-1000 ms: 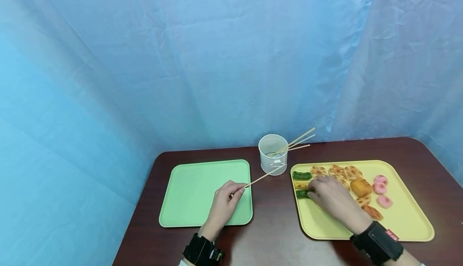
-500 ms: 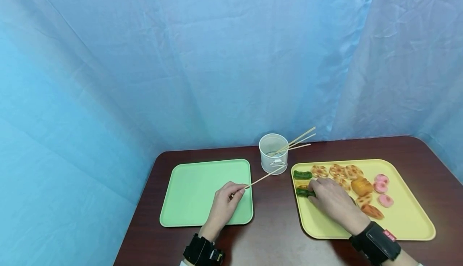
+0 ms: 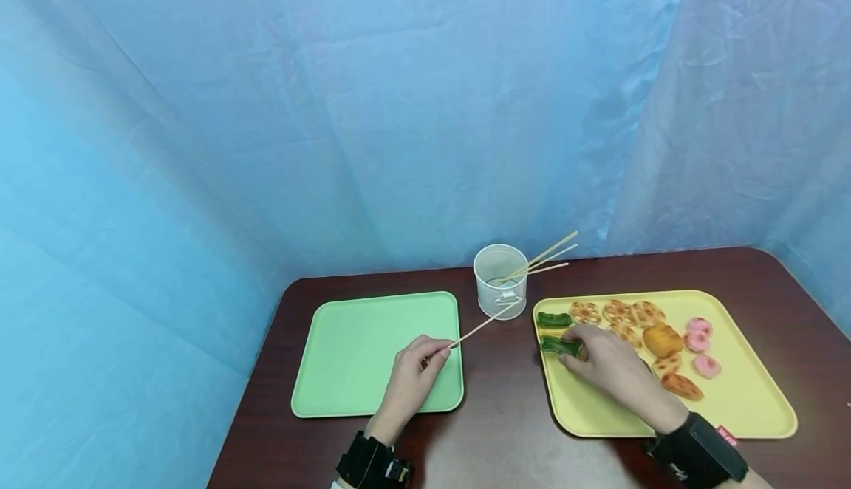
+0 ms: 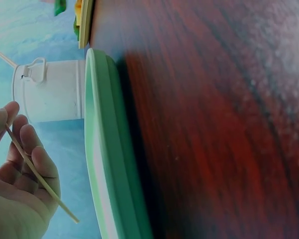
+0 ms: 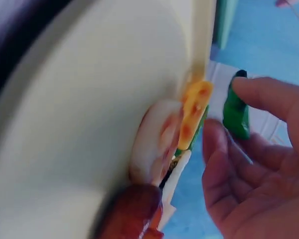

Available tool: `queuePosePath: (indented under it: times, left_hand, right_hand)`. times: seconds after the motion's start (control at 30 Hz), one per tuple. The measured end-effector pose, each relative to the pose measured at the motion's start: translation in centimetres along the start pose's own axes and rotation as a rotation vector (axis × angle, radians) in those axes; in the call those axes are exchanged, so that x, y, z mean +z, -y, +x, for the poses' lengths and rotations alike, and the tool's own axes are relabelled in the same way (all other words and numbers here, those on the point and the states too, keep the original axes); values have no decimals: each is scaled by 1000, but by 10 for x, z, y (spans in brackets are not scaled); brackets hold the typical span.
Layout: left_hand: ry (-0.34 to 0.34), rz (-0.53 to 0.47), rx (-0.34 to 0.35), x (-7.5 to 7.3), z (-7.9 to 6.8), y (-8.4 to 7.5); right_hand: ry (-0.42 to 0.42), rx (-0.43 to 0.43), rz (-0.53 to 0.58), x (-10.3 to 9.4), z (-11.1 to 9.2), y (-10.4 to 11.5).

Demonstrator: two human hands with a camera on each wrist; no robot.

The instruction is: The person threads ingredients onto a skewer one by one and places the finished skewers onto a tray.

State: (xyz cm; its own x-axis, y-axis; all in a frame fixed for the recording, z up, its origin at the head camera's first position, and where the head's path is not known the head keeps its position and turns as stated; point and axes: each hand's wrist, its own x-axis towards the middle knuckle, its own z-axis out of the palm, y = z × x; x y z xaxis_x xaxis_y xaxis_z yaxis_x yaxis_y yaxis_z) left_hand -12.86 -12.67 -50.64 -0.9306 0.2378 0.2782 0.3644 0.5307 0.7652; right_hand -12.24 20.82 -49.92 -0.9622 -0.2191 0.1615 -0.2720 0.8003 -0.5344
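My left hand (image 3: 415, 372) holds a thin wooden skewer (image 3: 484, 326) between thumb and fingers over the green tray's (image 3: 366, 352) right side. The skewer slants up toward the cup; in the left wrist view its lower end lies across the palm. Above the left part of the yellow tray (image 3: 744, 404), my right hand (image 3: 614, 374) pinches a green pepper piece (image 3: 558, 346), which the right wrist view shows raised clear of the tray. Another green pepper piece (image 3: 555, 320) lies near the tray's back left corner. A yellow piece with brown spots (image 5: 195, 109) lies below the hand.
Several browned round slices (image 3: 618, 312), a golden chunk (image 3: 662, 341), a reddish-brown oval piece (image 3: 682, 386) and 3 pink rings (image 3: 706, 366) share the yellow tray. A clear cup (image 3: 500, 282) with several skewers stands between the trays, toward the back. A blue curtain (image 3: 425, 120) hangs behind the table.
My right hand has taken hold of the front green pepper piece and lifted it slightly up off the yellow tray. The left hand and its skewer have stayed in place.
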Motion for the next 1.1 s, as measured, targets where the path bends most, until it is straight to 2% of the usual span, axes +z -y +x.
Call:
queuePosePath:
  times: [0.13, 0.2, 0.27, 0.4, 0.5, 0.6, 0.73, 0.8, 1.1]
  left_hand:
    - [5, 8, -4, 0, -1, 0]
    - [8, 6, -2, 1, -2, 0]
    - [11, 2, 1, 1, -3, -1]
    - [23, -15, 9, 3, -4, -5]
    - [34, -19, 15, 4, -3, -7]
    - [40, -14, 25, 5, -2, -9]
    - [45, -7, 36, 6, -1, -11]
    - [57, -12, 37, 7, -1, -13]
    - [123, -45, 11, 12, -7, -19]
  right_hand:
    - [76, 150, 238, -7, 0, 0]
    - [96, 210, 398, -10, 0, -1]
    - [99, 265, 584, -12, 0, -2]
    - [72, 391, 1032, -14, 1, -3]
    - [75, 448, 1309, -16, 2, -4]
    - [116, 449, 1493, -18, 2, -5]
    - [170, 407, 1676, -19, 2, -6]
    - [185, 392, 1730, -18, 2, -6]
    - [146, 423, 1730, -15, 3, -1]
